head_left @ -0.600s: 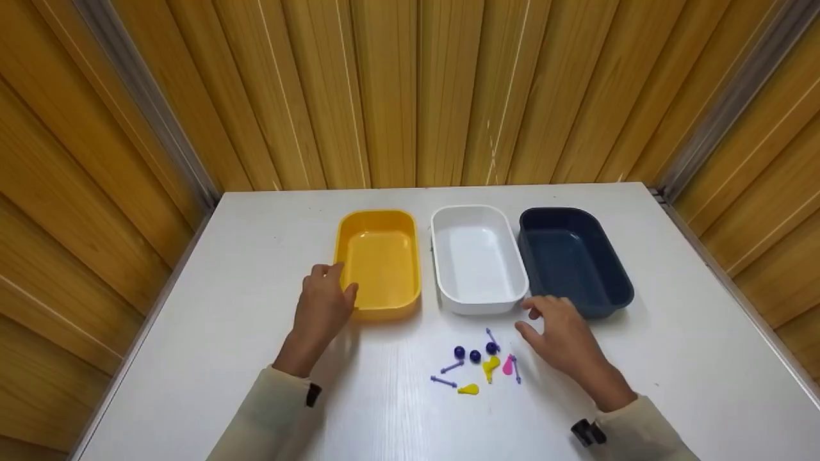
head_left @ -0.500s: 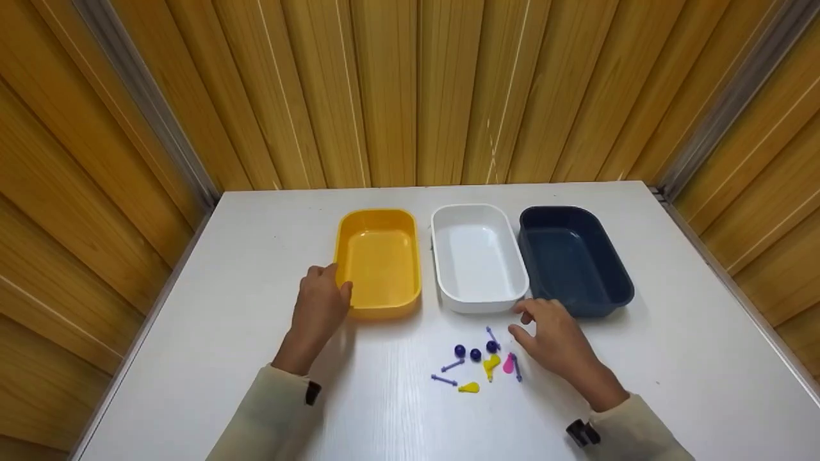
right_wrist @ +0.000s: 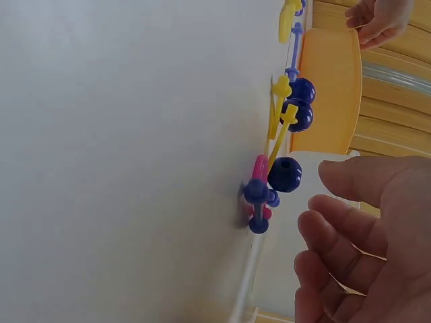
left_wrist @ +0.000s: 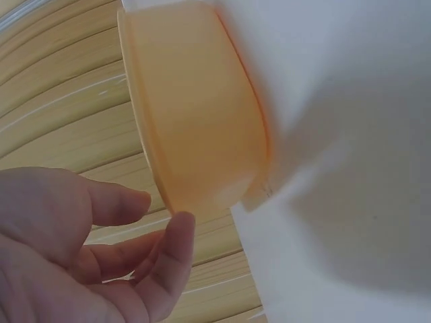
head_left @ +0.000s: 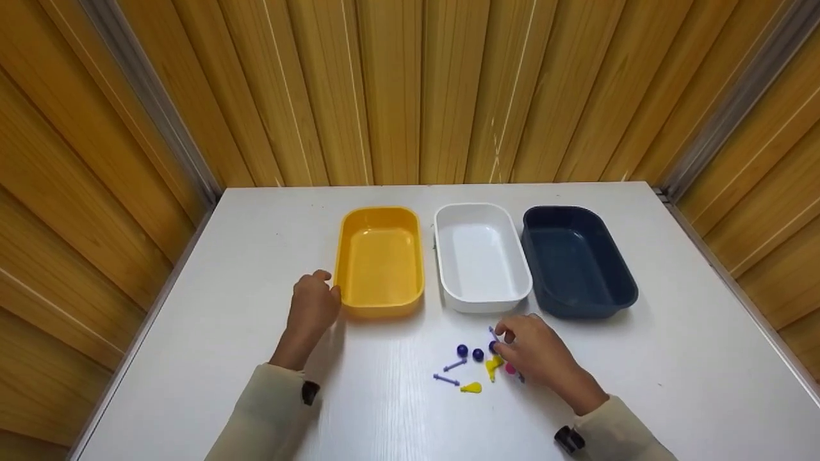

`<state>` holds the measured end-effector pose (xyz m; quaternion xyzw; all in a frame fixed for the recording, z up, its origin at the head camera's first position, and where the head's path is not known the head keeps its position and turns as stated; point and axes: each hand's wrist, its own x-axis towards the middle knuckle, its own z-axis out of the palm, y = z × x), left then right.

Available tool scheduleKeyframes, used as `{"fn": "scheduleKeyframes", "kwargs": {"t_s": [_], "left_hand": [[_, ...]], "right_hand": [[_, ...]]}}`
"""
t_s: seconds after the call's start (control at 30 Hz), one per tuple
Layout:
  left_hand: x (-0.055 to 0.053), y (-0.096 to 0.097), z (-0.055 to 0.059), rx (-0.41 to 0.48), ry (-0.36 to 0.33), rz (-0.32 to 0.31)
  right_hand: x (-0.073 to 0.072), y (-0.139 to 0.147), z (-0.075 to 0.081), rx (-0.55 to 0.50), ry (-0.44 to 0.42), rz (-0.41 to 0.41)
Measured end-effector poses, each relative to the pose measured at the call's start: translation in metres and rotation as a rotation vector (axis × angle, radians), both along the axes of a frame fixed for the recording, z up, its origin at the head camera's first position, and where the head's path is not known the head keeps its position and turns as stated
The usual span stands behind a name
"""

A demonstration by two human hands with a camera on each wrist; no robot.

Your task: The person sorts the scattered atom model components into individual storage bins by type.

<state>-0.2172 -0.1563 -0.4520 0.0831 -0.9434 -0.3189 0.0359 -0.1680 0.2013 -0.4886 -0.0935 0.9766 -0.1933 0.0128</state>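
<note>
Plainly, the right hand (head_left: 541,351) is the nearer of the 2 to the small parts (head_left: 478,355), which lie just right of centre in the lower half of the head frame, chiefly left of and below its fingertips. In the right wrist view its thumb and fingers stand apart with nothing pinched, and a dark blue bead (right_wrist: 284,174) sits near the thumb tip.

The relation that seems to matter most is with the purple rod (head_left: 493,333) at the fingertips: its long axis slants from upper left to lower right, running toward the hand. Contact cannot be told. The hand partly hides a pink piece (head_left: 510,369); yellow pieces (head_left: 471,387) lie to its lower left.

Left of centre, the left hand (head_left: 312,305) is loosely bent and grips nothing, close against the near left side of the yellow bin (head_left: 379,312); whether it touches is unclear.

Everything stands on a white table (head_left: 384,422). A white bin (head_left: 487,307) and a dark blue bin (head_left: 580,310) continue the row rightward. Wood-look panelling (head_left: 391,96) fills the upper frame.
</note>
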Motion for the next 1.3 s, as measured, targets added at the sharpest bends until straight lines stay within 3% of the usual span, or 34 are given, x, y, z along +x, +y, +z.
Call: {"fn": "scheduleKeyframes", "kwargs": {"t_s": [0.17,0.4,0.6,0.77,0.97,1.3], "left_hand": [[-0.004,-0.005,-0.003,0.107,-0.063,0.02],[-0.008,-0.011,-0.003,0.364,-0.21,0.094],[-0.011,-0.015,-0.004,0.519,-0.279,0.131],[-0.014,-0.016,-0.006,0.575,-0.299,0.146],[-0.015,-0.016,-0.006,0.559,-0.301,0.15],[-0.014,-0.017,-0.009,0.6,-0.288,0.143]], "right_hand": [[0.001,-0.002,-0.003,-0.003,-0.005,0.015],[-0.001,-0.001,-0.005,0.001,-0.036,0.028],[-0.004,-0.001,-0.006,0.006,-0.086,0.018],[-0.005,-0.002,-0.008,0.011,-0.093,0.018],[-0.005,-0.001,-0.008,0.018,-0.092,0.023],[-0.003,0.0,-0.005,-0.056,-0.078,-0.012]]}}
